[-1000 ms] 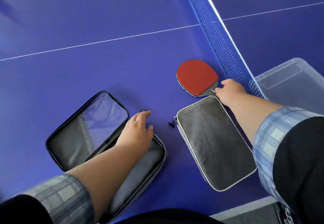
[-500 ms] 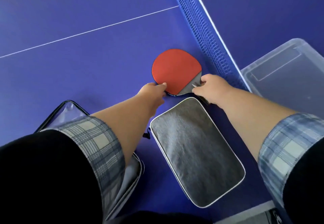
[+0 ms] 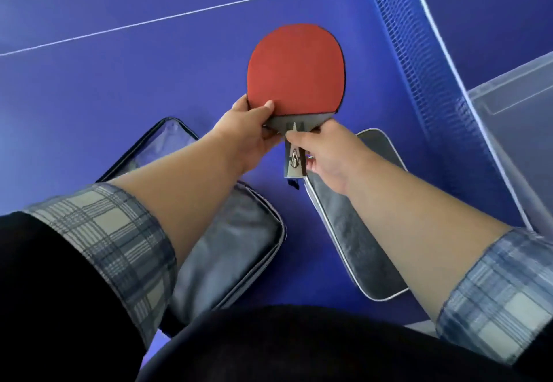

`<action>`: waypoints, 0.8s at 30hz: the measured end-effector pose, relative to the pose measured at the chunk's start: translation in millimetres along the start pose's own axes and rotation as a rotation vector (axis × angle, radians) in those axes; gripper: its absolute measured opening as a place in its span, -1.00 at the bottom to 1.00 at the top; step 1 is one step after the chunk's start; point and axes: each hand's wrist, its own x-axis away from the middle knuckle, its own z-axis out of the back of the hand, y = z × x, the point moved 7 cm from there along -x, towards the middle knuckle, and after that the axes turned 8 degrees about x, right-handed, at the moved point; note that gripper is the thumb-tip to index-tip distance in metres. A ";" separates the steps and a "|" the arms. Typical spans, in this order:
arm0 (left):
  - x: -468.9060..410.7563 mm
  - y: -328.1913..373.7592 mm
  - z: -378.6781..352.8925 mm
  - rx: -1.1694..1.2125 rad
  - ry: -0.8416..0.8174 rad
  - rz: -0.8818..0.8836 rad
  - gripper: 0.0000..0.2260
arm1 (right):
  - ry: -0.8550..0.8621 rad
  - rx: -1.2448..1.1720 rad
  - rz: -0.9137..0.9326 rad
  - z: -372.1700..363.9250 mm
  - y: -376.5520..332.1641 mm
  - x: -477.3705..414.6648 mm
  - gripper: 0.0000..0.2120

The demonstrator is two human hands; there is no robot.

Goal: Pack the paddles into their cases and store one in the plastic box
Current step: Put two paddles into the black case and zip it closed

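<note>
A red-faced paddle [image 3: 294, 67] with a grey handle is lifted off the blue table, held by both hands. My left hand [image 3: 250, 132] pinches the lower left edge of its blade, thumb on the red rubber. My right hand [image 3: 324, 149] grips the handle from the right. Under my left forearm lies an open black case [image 3: 236, 247], unzipped and spread flat, its far half [image 3: 163, 142] partly hidden. A shut grey case [image 3: 356, 241] with a pale rim lies below my right forearm. The clear plastic box [image 3: 517, 130] stands at the right edge.
The blue net [image 3: 410, 37] with its white top band runs diagonally from the top towards the right, between the cases and the plastic box. A white line [image 3: 167, 16] crosses the table top at the back. The table's near edge shows at the bottom right.
The paddle has come up off the table and nearer to me, its handle now pointing down. Both hands kept hold of it. My view has shifted lower and closer.
</note>
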 end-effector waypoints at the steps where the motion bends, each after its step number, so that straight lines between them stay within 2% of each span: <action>1: 12.4 2.9 17.6 -0.048 -0.021 0.001 -0.71 | -0.041 -0.050 -0.025 -16.4 9.4 7.0 -0.92; 2: 25.5 5.0 35.1 -0.082 -0.041 0.006 -0.70 | -0.046 -0.094 -0.053 -27.9 16.3 14.0 -0.92; 4: 50.4 8.3 68.1 -0.107 -0.071 0.030 -0.67 | 0.018 -0.211 -0.107 -38.8 27.3 25.4 -0.77; 7: 80.0 8.8 117.0 -0.207 -0.107 0.097 -0.60 | 0.080 -0.362 -0.093 -49.3 30.8 39.9 -0.65; 11: 110.8 -3.1 169.4 -0.347 -0.190 0.242 -0.59 | 0.057 -0.225 -0.069 -75.7 41.5 56.9 -0.75; 13: 122.6 -8.6 190.2 -0.440 -0.197 0.275 -0.58 | 0.040 -0.115 -0.094 -93.1 56.7 64.9 -0.74; 18: 123.9 -20.0 221.9 -0.826 -0.003 0.087 -0.55 | 0.129 0.041 -0.188 -111.4 105.1 78.2 -0.67; 22: 113.6 -32.8 224.5 -0.922 0.077 -0.030 -0.53 | 0.264 0.149 -0.194 -104.0 114.7 73.3 -0.67; 24: 108.9 -36.2 222.6 -0.936 0.101 -0.058 -0.50 | 0.321 0.288 -0.204 -100.5 111.9 70.9 -0.66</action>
